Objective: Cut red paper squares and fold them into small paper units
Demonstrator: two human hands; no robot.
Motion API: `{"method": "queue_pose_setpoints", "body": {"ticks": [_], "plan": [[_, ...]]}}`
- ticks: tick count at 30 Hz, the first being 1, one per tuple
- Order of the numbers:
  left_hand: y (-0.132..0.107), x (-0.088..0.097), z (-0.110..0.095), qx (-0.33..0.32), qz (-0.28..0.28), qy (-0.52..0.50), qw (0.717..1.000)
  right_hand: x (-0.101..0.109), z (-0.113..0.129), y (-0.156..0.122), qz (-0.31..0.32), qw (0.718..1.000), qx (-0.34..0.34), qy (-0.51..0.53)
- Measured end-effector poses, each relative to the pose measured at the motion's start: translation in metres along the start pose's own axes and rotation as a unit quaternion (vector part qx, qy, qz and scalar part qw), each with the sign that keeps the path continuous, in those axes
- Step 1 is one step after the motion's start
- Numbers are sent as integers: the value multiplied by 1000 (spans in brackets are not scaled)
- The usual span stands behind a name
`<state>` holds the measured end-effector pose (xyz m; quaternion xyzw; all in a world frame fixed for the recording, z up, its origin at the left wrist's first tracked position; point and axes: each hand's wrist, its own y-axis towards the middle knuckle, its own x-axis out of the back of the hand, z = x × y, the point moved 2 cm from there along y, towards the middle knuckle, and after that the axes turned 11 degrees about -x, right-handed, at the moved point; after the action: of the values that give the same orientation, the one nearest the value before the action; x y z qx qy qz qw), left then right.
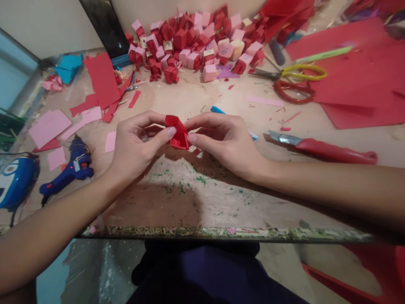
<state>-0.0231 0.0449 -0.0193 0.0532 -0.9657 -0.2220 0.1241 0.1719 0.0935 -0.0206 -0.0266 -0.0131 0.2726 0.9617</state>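
Observation:
Between my two hands, above the middle of the table, is a small red folded paper piece [179, 137], shaped like a little open box with a raised flap. My left hand [139, 141] pinches its left side between thumb and fingers. On the other side, my right hand [226, 141] pinches the lower right edge. A blue-capped pen [217, 110] lies partly hidden behind my right hand. To the right of that hand rests a utility knife [332, 150] with a red handle and its blade out.
A pile of small red and pink paper boxes [193, 42] spans the back. Scissors [292, 78] and large red paper sheets [351, 80] lie at right. A blue glue gun [71, 164], pink paper pieces [50, 128] and red strips lie left. The table's chipped front edge [221, 232] is near my lap.

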Motion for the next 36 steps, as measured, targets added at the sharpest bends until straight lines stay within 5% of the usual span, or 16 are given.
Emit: {"method": "queue_pose_setpoints", "body": {"ticks": [13, 26, 36], "plan": [[-4, -3, -14, -147, 34, 164, 975, 0, -2, 2, -21, 1000, 7, 1], [-4, 0, -16, -187, 15, 225, 956, -2, -3, 1, 34, 999, 0, 2], [-1, 4, -15, -282, 52, 283, 915, -5, -4, -1, 39, 999, -17, 16]]}}
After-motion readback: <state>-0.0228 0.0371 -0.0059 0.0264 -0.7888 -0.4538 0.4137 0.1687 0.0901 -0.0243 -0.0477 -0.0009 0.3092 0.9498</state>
